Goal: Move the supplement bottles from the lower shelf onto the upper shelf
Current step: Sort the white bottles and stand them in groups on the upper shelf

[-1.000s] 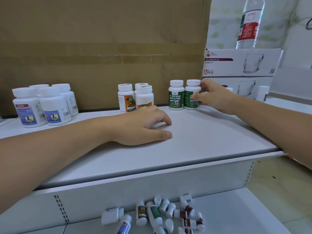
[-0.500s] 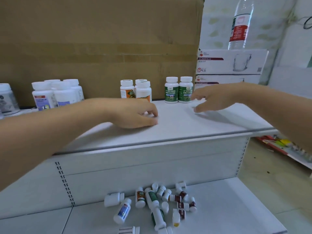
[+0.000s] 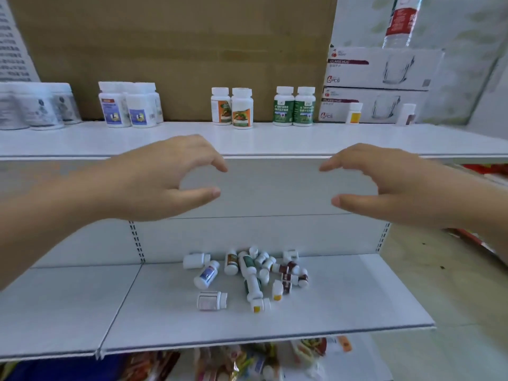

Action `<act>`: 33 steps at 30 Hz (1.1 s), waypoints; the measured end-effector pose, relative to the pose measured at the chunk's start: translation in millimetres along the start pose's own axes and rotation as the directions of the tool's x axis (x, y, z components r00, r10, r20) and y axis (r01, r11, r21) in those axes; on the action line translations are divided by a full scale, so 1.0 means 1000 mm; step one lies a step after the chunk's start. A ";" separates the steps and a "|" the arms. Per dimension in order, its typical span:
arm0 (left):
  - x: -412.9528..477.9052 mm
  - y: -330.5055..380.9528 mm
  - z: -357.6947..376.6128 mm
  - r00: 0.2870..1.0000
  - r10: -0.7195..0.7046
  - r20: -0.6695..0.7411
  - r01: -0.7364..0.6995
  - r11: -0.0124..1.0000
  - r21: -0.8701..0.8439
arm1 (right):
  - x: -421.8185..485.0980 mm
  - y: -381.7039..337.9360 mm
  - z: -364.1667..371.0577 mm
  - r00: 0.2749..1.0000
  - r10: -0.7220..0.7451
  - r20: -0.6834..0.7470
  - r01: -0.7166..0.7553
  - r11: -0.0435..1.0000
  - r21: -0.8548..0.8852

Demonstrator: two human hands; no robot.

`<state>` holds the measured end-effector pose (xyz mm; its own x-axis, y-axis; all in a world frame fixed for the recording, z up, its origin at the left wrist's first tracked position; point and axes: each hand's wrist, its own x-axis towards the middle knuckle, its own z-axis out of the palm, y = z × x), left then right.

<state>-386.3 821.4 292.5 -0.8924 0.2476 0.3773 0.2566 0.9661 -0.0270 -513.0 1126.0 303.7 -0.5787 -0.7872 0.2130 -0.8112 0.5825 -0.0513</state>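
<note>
Jars (image 3: pixel 33 105) with white lids and grey labels stand blurred at the far left of the upper shelf (image 3: pixel 275 141), all capped. Beside them, a cluster of blue-label bottles (image 3: pixel 129 105) stands upright against the cardboard box (image 3: pixel 178 50) that fills the back of the shelf. Below and in front, the left hand (image 3: pixel 162 180) hangs in the air before the grey back panel (image 3: pixel 269 188). It is empty, with its fingers loosely curved and the thumb held apart from the forefinger.

Further along the upper shelf stand two orange-label bottles (image 3: pixel 233 108), touching, then two green-label bottles (image 3: pixel 294 107) side by side, lids on. All are opaque, so their contents cannot be seen.

Under these, on the lower shelf (image 3: pixel 82 312), the supplement bottles (image 3: pixel 247 276) lie tumbled on their sides in a loose heap near the back panel. One with a blue label lies at the left and one with a pale label at the front. Green ones lie in the middle, dark red and yellow ones to the right, caps on where they show.

The right hand (image 3: pixel 390 185) mirrors the left, empty and half open, touching nothing. Behind it, two closed glass mug boxes (image 3: pixel 379 70) are stacked on the upper shelf. A small yellow-label bottle (image 3: pixel 354 113) and a small brown-label bottle (image 3: pixel 408 114) stand upright in front of them, and a clear bottle with a red label (image 3: pixel 400 20) stands on top.
</note>
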 end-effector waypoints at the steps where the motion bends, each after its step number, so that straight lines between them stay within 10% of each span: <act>1: -0.010 0.005 0.005 1.000 0.008 -0.010 -0.008 1.000 -0.010 | -0.007 -0.004 0.006 1.000 -0.024 0.008 0.024 1.000 -0.004; 15: -0.095 -0.042 0.158 0.929 -0.268 0.256 0.285 0.958 -0.032 | 0.011 -0.026 0.177 0.985 -0.066 0.162 0.048 0.992 0.116; 33: -0.057 -0.165 0.417 0.586 -0.644 0.491 0.794 0.576 -0.193 | 0.152 -0.064 0.448 0.872 -0.049 0.486 -0.012 0.992 0.122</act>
<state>-532.7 678.3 -110.8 -0.8708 -0.4417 -0.2158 -0.4895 0.7388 0.4632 -586.3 878.0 -97.7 -0.5060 -0.8137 -0.2862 -0.8082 0.5631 -0.1722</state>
